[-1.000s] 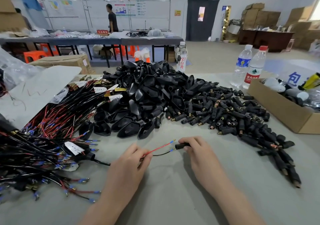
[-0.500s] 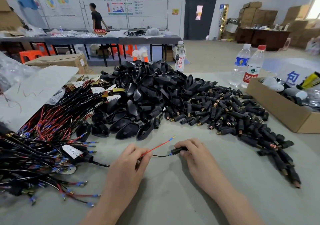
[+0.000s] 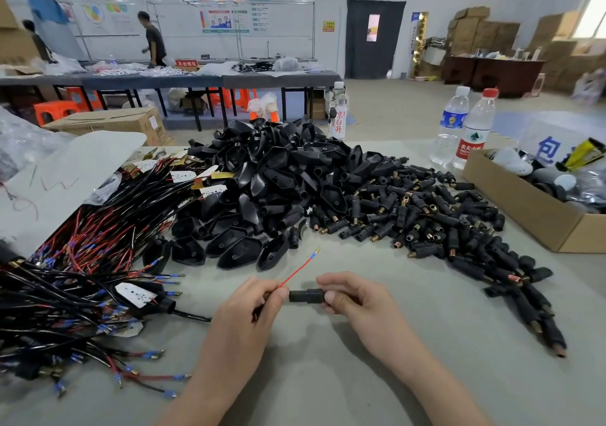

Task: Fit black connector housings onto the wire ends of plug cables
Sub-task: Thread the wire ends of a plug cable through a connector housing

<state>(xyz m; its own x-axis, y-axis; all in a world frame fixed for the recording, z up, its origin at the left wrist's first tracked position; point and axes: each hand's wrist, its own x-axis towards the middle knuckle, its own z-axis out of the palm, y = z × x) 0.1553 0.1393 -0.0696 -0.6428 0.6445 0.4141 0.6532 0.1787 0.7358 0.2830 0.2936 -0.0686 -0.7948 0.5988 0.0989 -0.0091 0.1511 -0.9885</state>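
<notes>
Grey and matte, the table [image 3: 328, 376] has both hands working close to its near edge, about midway along. The right hand [image 3: 357, 304] grips a black connector housing [image 3: 305, 295] between thumb and curled fingers. The housing lies level, its long axis running left to right along the near edge, one end facing the left hand [image 3: 242, 320]. That hand pinches the wire ends of a plug cable [image 3: 193, 316] just beside the housing. One red wire [image 3: 296, 271] escapes the pinch and slants up toward the far right corner, its blue-sleeved terminal free in the air. The cable trails left into the tangled bundle of cables [image 3: 65, 294] at the left edge. A heap of loose housings [image 3: 426, 215] spreads toward the right edge, next to a cardboard box [image 3: 524, 209].
</notes>
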